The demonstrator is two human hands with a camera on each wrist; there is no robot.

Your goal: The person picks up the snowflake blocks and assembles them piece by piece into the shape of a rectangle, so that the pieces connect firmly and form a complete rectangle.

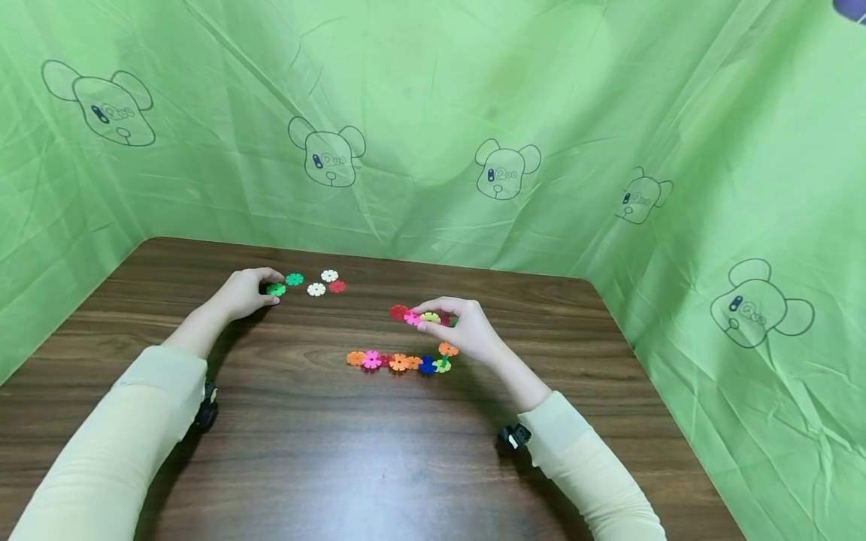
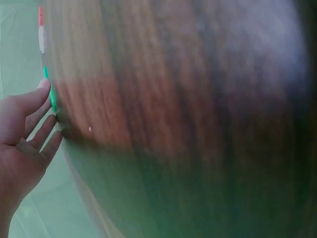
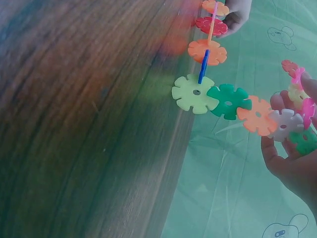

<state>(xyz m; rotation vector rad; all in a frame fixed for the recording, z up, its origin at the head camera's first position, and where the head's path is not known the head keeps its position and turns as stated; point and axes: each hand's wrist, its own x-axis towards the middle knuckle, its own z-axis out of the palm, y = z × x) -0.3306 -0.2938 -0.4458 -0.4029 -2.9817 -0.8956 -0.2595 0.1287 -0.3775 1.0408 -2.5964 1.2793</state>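
Observation:
At the back left of the table, my left hand (image 1: 245, 293) holds a green flower-shaped disc (image 1: 277, 288) between thumb and fingers. The left wrist view shows that hand (image 2: 27, 134) with the disc (image 2: 53, 99) edge-on. My right hand (image 1: 467, 327) grips a chain of interlocked flower discs just above the table. Its free end has a red disc (image 1: 398, 312), then a pink and a yellow one. In the right wrist view, a white disc (image 3: 287, 124) by the fingers continues to orange, green and yellow-green ones. The chain's lower row (image 1: 399, 362) runs left, including blue, orange and pink discs.
Beside the left hand lie another green disc (image 1: 294, 279), two white discs (image 1: 316, 289) and a red disc (image 1: 337, 286). Green cloth (image 1: 419, 90) with bear drawings hangs behind the brown wooden table (image 1: 304, 451) and on both sides.

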